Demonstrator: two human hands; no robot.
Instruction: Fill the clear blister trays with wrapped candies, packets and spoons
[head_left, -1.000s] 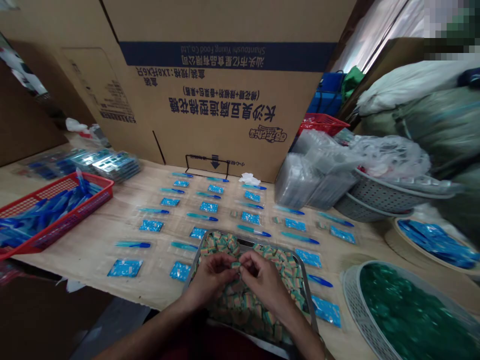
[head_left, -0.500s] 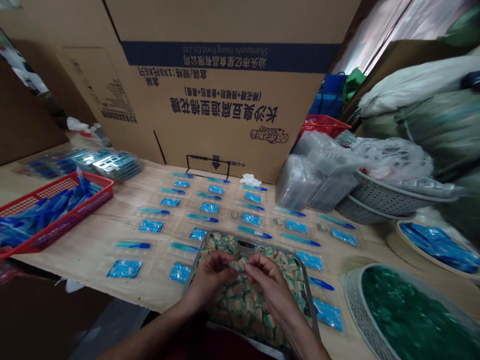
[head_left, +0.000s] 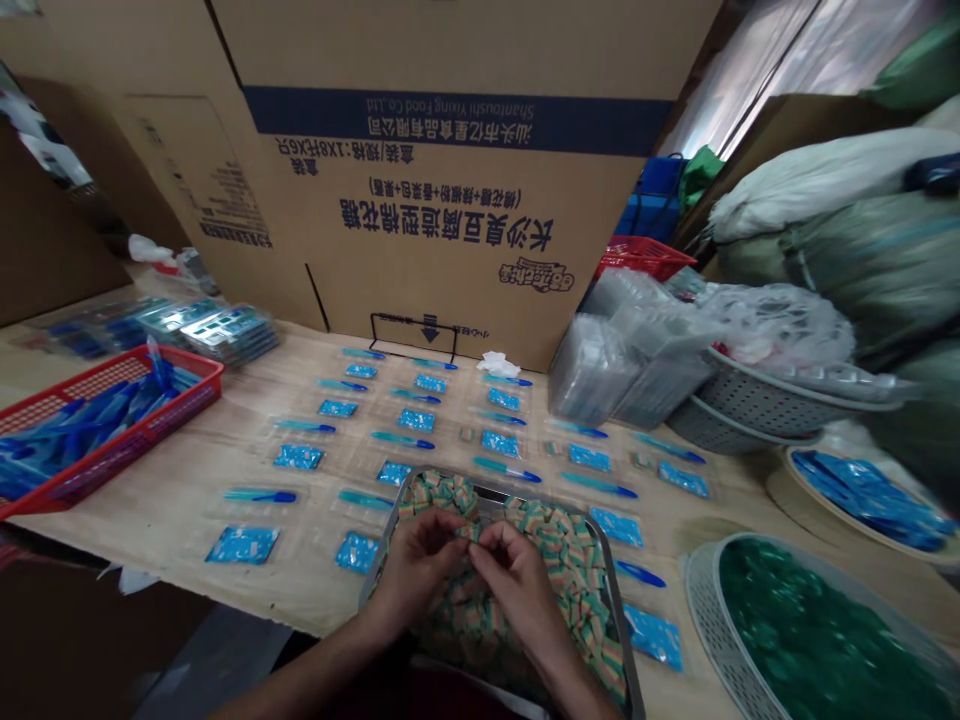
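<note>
Over the middle of a metal tray (head_left: pixel 619 600), just in front of the person's body, the left hand (head_left: pixel 420 560) and right hand (head_left: pixel 517 575) meet, thumbs and forefingers pinched together on a small striped piece (head_left: pixel 470 533). The fingers cover most of that piece, so which way its long axis points cannot be told. It sits at the fingertips, between the two hands and above the heap of loose striped pieces (head_left: pixel 562 540), which lie at all angles, their bands running in many directions. The wrists and forearms hide part of the heap nearest the body.

Beyond and beside the tray, blue pens (head_left: pixel 405 440) lie in rows on the tabletop (head_left: pixel 300 350), their long axes running roughly left to right with the darker ends to the right; blue packets (head_left: pixel 244 545) lie near them. A large carton (head_left: pixel 450 270) with upside-down print stands like a wall behind the rows. To the left is a red basket (head_left: pixel 214 375) filled with more pens. To the right are a white basket (head_left: pixel 701 610) of green packets (head_left: pixel 817 620) and, farther back, stacked clear trays (head_left: pixel 592 370) beside a grey basket (head_left: pixel 780 395).
</note>
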